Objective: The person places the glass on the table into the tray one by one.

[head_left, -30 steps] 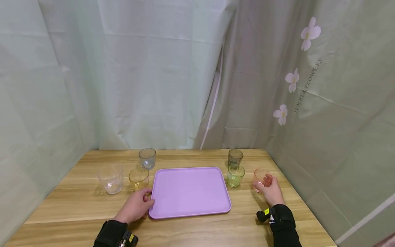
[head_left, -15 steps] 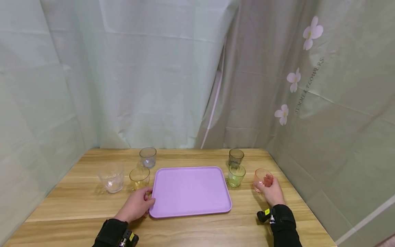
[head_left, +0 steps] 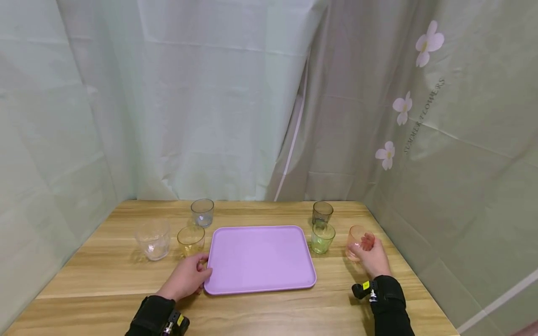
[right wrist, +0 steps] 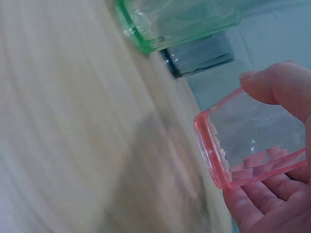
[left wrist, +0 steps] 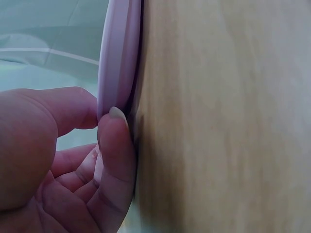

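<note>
A pale pink drinking glass (head_left: 354,252) stands near the table's right side, with my right hand (head_left: 373,256) around it. In the right wrist view the thumb presses one side of the pink glass (right wrist: 248,136) and the fingers the other. Its base shows a gap above its shadow on the wood. A lilac rectangular tray (head_left: 260,259) lies flat in the middle of the table. My left hand (head_left: 187,276) pinches its left rim near the front corner. Up close in the left wrist view, thumb and a finger meet at the tray's edge (left wrist: 116,58).
Left of the tray stand a yellow glass (head_left: 191,240), a large clear glass (head_left: 153,240) and a bluish-grey glass (head_left: 202,213). A green glass (head_left: 322,238) and a dark grey one (head_left: 322,212) stand at its right. Curtains (head_left: 227,102) hang around the wooden table (head_left: 252,315).
The pink glass and my right hand have shifted up very slightly. My left hand keeps its hold on the tray's rim, and the whole head view has drifted a little.
</note>
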`<action>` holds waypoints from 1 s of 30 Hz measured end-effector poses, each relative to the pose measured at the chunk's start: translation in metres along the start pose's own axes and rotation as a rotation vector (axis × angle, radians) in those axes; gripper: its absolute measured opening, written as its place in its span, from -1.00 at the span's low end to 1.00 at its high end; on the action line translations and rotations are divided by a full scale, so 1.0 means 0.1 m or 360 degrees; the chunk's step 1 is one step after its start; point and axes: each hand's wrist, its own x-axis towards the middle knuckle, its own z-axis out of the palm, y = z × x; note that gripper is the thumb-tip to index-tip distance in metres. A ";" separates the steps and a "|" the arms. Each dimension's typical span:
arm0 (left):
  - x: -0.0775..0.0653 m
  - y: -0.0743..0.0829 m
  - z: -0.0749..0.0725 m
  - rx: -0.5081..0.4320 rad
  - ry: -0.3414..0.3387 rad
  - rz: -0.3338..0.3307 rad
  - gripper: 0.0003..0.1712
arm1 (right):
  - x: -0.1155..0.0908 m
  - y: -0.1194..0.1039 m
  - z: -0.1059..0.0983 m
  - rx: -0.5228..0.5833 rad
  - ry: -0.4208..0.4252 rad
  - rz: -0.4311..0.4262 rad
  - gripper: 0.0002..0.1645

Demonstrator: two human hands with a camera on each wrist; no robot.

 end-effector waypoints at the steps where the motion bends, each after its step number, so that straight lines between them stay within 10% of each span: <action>1: 0.00 0.00 0.00 -0.0002 -0.0003 -0.0006 -0.42 | 0.00 -0.01 0.00 0.0006 0.0000 0.0001 0.07; 30: -0.01 0.02 0.00 -0.0012 -0.0003 0.0008 -0.42 | 0.01 -0.41 -0.12 0.0020 0.0038 -0.0046 0.10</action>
